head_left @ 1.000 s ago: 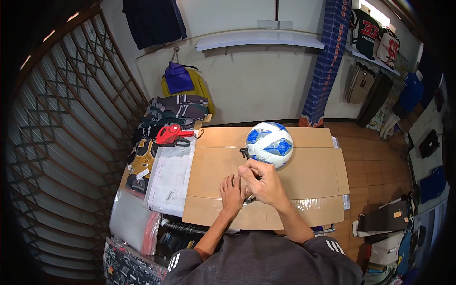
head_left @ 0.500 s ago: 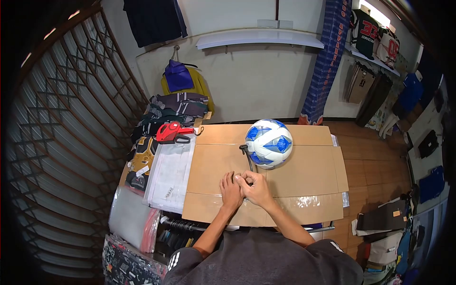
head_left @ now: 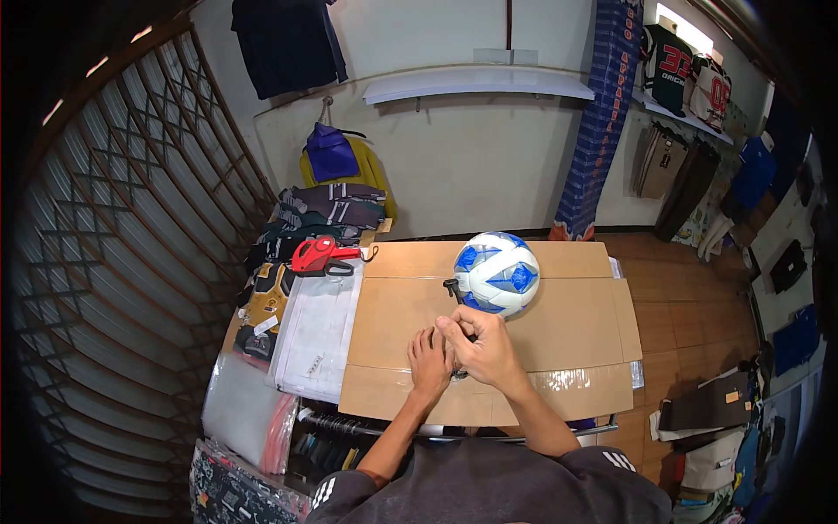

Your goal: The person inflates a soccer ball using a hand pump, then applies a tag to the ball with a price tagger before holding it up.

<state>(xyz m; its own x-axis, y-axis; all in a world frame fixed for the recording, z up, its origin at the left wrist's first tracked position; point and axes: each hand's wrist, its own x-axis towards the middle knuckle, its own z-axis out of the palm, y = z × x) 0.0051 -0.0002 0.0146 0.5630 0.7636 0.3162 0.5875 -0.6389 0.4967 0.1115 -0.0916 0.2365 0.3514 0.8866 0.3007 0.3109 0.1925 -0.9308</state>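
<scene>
A white, blue and grey football (head_left: 497,274) rests on the cardboard sheet (head_left: 559,328). Beside its left side lies a black piece with a T-shaped end (head_left: 452,286), perhaps a small ball pump; my right hand hides its near part. My left hand (head_left: 429,358) lies palm down on the cardboard, fingers spread. Just right of it, my right hand (head_left: 482,345) is raised a little, with thumb and forefinger pinched together. What sits in that pinch is too small or hidden to name. Something dark shows below the right hand, by the left fingers.
A red and black handled tool (head_left: 325,256) lies at the table's back left, beside white packets (head_left: 316,327). Folded clothes (head_left: 336,208) are stacked behind it. Plastic-wrapped goods (head_left: 247,410) sit at the front left. A wall shelf (head_left: 480,86) hangs ahead.
My right hand has lifted and moved slightly right, away from the left hand. My left hand has flattened, its fingers more spread. The football appears turned. The whole view has shifted slightly.
</scene>
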